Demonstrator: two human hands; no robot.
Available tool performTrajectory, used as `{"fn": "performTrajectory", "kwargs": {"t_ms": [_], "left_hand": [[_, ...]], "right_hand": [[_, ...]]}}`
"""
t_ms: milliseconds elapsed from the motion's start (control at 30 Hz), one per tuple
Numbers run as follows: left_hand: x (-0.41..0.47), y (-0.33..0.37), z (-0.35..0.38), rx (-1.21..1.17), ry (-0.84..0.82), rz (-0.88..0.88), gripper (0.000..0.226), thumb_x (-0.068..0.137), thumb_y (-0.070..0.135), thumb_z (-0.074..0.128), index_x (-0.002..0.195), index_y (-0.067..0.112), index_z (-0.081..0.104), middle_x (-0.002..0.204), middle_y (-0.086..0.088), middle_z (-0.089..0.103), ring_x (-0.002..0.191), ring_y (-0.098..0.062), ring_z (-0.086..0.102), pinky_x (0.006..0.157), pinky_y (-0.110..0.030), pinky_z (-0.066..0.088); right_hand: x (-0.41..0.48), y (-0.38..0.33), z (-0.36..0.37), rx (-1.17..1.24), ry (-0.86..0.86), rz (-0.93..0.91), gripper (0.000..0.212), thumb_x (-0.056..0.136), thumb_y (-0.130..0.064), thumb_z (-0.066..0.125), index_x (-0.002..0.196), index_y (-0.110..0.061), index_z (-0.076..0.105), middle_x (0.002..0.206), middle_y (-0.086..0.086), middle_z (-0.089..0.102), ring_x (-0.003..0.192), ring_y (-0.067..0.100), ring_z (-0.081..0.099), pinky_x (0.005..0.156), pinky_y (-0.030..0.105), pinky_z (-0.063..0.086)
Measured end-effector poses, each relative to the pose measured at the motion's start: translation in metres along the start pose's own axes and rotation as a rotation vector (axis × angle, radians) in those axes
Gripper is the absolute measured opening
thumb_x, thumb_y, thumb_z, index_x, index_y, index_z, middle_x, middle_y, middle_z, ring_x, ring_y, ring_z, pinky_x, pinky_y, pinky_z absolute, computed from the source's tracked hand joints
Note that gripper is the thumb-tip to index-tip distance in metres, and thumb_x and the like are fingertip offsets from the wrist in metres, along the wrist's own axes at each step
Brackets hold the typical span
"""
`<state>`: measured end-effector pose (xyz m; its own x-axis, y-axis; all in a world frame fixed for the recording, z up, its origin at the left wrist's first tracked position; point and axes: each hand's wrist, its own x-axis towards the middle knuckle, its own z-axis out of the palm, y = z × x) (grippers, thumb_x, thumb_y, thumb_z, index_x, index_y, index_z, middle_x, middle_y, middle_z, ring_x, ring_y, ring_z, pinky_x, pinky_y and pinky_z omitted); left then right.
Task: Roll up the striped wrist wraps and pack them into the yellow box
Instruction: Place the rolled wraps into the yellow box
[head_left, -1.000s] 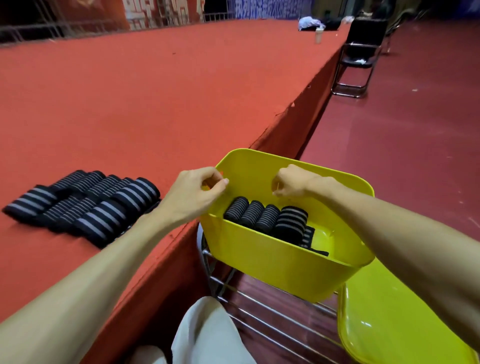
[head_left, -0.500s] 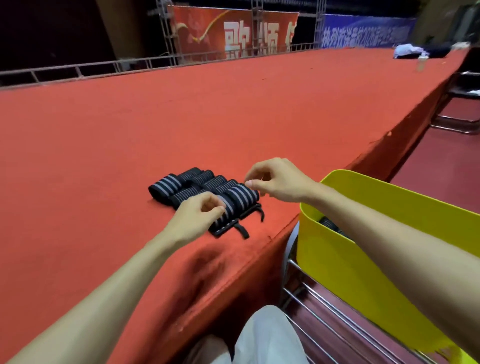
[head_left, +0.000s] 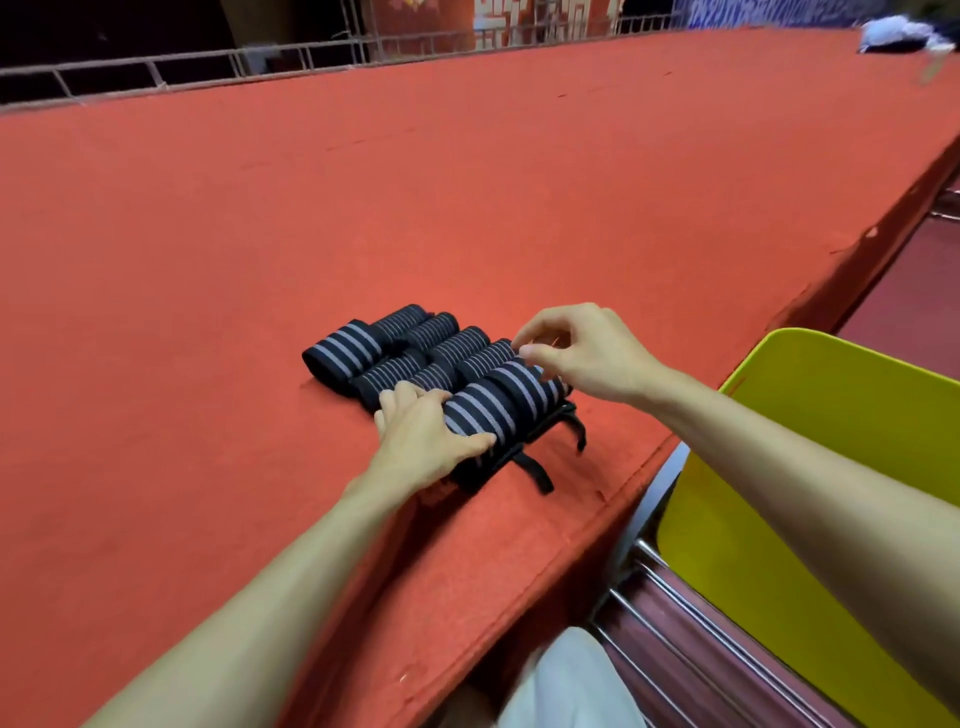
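The wrist wraps (head_left: 415, 353) lie in a tight cluster on the red table (head_left: 467, 208), close to its near right edge, with the yellow box (head_left: 831, 441) just beyond that edge on the right. They look light, soft and springy: elastic cloth that gives under the fingers and will likely loosen if let go at the free end. The cloth should not be slippery, and nothing about it looks fragile. The nearest roll (head_left: 498, 405) is the thick one, with loose black tabs (head_left: 537, 475) trailing from under it toward the table edge. It is best taken across its width, thumb on one side and fingers on the other, so the turns stay shut.

The left hand (head_left: 423, 441) reaches in low from the near left and grips the left end of that roll, thumb on the near side, fingers curled over the far side. The right hand (head_left: 592, 353) hovers over the roll's right end, wrist raised, fingers bent and close together, holding nothing that shows.
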<state>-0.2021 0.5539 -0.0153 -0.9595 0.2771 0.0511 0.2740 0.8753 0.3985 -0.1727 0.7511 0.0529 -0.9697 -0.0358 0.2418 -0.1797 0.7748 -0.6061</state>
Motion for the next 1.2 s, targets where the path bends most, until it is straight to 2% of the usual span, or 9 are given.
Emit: {"fn": "performTrajectory", "kwargs": {"t_ms": [200, 300, 400, 600, 767, 867, 933, 1033, 1200], "left_hand": [[-0.014, 0.007, 0.008, -0.175, 0.059, 0.097, 0.068, 0.063, 0.046, 0.078, 0.116, 0.023, 0.042, 0.113, 0.001, 0.050, 0.111, -0.022, 0.046, 0.095, -0.036, 0.033], [-0.032, 0.005, 0.006, -0.301, 0.106, 0.090, 0.065, 0.065, 0.037, 0.077, 0.116, 0.023, 0.040, 0.112, 0.002, 0.047, 0.104, -0.020, 0.051, 0.088, -0.030, 0.040], [-0.048, -0.013, -0.008, -0.378, 0.199, 0.100, 0.063, 0.063, 0.030, 0.082, 0.112, 0.023, 0.042, 0.109, 0.004, 0.051, 0.100, -0.015, 0.050, 0.082, -0.021, 0.035], [-0.073, -0.081, -0.033, -0.676, 0.295, -0.098, 0.066, 0.049, 0.048, 0.076, 0.108, 0.030, 0.052, 0.094, 0.019, 0.059, 0.081, 0.005, 0.055, 0.069, -0.011, 0.042], [-0.077, -0.109, -0.017, -0.828, 0.374, -0.230, 0.057, 0.056, 0.037, 0.074, 0.108, 0.024, 0.055, 0.096, 0.017, 0.059, 0.084, 0.007, 0.055, 0.074, -0.006, 0.041], [-0.076, -0.116, -0.010, -0.882, 0.419, -0.247, 0.057, 0.058, 0.037, 0.074, 0.109, 0.022, 0.054, 0.097, 0.017, 0.059, 0.082, 0.011, 0.055, 0.072, -0.002, 0.040], [-0.077, -0.119, -0.008, -0.885, 0.411, -0.228, 0.057, 0.059, 0.038, 0.076, 0.110, 0.023, 0.056, 0.097, 0.017, 0.061, 0.080, 0.014, 0.056, 0.073, -0.003, 0.041], [-0.078, -0.122, -0.006, -0.885, 0.404, -0.205, 0.064, 0.054, 0.048, 0.076, 0.110, 0.024, 0.058, 0.097, 0.016, 0.063, 0.082, 0.011, 0.057, 0.077, -0.009, 0.046], [-0.079, -0.122, -0.007, -0.899, 0.417, -0.234, 0.065, 0.052, 0.053, 0.074, 0.109, 0.028, 0.057, 0.098, 0.015, 0.064, 0.087, 0.003, 0.060, 0.080, -0.018, 0.049]], "right_hand": [[-0.004, -0.001, -0.002, 0.034, 0.009, 0.022, 0.010, 0.088, -0.019, 0.065, 0.091, -0.024, 0.074, 0.074, -0.012, 0.068, 0.065, -0.001, 0.061, 0.065, 0.013, 0.042], [-0.007, -0.007, -0.001, 0.080, 0.030, 0.032, 0.010, 0.088, -0.018, 0.065, 0.092, -0.022, 0.073, 0.072, -0.011, 0.068, 0.060, -0.004, 0.059, 0.062, 0.010, 0.042], [-0.005, -0.015, 0.000, 0.118, 0.044, 0.052, 0.010, 0.088, -0.017, 0.065, 0.093, -0.021, 0.073, 0.072, -0.011, 0.068, 0.056, -0.006, 0.057, 0.061, 0.010, 0.042], [0.004, -0.033, 0.038, 0.071, -0.109, 0.038, 0.013, 0.088, -0.018, 0.066, 0.099, -0.022, 0.072, 0.086, -0.011, 0.069, 0.079, 0.004, 0.062, 0.081, 0.024, 0.048], [0.029, -0.039, 0.072, -0.255, -0.227, -0.111, 0.027, 0.089, -0.018, 0.063, 0.115, -0.013, 0.064, 0.115, 0.004, 0.067, 0.108, 0.020, 0.059, 0.084, 0.021, 0.037], [0.046, -0.038, 0.089, -0.511, -0.281, -0.194, 0.037, 0.088, -0.015, 0.059, 0.125, -0.012, 0.055, 0.125, 0.010, 0.059, 0.119, 0.030, 0.051, 0.094, 0.036, 0.041], [0.054, -0.038, 0.096, -0.709, -0.341, -0.229, 0.044, 0.089, -0.017, 0.058, 0.131, -0.015, 0.047, 0.129, 0.007, 0.052, 0.120, 0.031, 0.046, 0.095, 0.042, 0.038], [0.062, -0.040, 0.102, -0.914, -0.374, -0.305, 0.041, 0.089, -0.016, 0.056, 0.129, -0.016, 0.047, 0.124, 0.007, 0.046, 0.115, 0.029, 0.044, 0.091, 0.041, 0.033], [0.066, -0.047, 0.105, -1.032, -0.361, -0.383, 0.042, 0.085, -0.019, 0.063, 0.123, -0.014, 0.045, 0.122, 0.007, 0.045, 0.112, 0.028, 0.041, 0.082, 0.036, 0.027]]}}
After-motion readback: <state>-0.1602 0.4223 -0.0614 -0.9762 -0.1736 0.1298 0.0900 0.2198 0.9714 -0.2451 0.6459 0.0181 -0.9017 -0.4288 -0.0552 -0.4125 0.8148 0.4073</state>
